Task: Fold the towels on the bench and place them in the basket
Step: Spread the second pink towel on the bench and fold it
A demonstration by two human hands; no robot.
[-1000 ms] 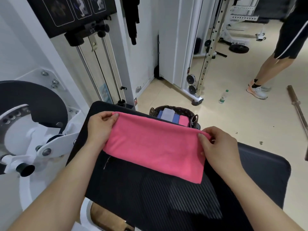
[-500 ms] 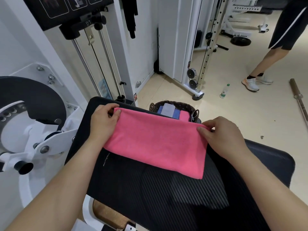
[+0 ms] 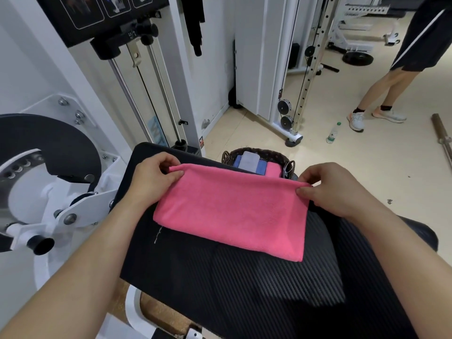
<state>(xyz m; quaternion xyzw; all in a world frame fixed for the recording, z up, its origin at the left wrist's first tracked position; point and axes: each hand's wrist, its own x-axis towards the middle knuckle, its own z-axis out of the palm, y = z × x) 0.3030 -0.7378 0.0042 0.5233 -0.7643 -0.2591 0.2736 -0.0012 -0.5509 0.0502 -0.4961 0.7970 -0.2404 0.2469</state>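
Head view hides the near half of the wicker basket (image 3: 271, 154) behind the pink towel (image 3: 232, 211) and the bench (image 3: 244, 277) edge; only its dark woven rim and the tops of folded towels inside show: a grey towel (image 3: 248, 160), a blue towel (image 3: 261, 166) and a pink folded towel (image 3: 272, 170). A second person (image 3: 381, 94) is cut off above the shorts.

The pink towel lies folded in a long rectangle on the bench. The left hand (image 3: 154, 177) pinches its far left corner, and the right hand (image 3: 327, 189) pinches its far right corner, thumb on top, other fingertips tucked out of sight.

A white weight machine (image 3: 49, 167) stands left. A water bottle (image 3: 333, 133) and a barbell (image 3: 442, 138) sit on the pale floor.

The towel looks soft and fuzzy; the bench pad is black and ribbed.
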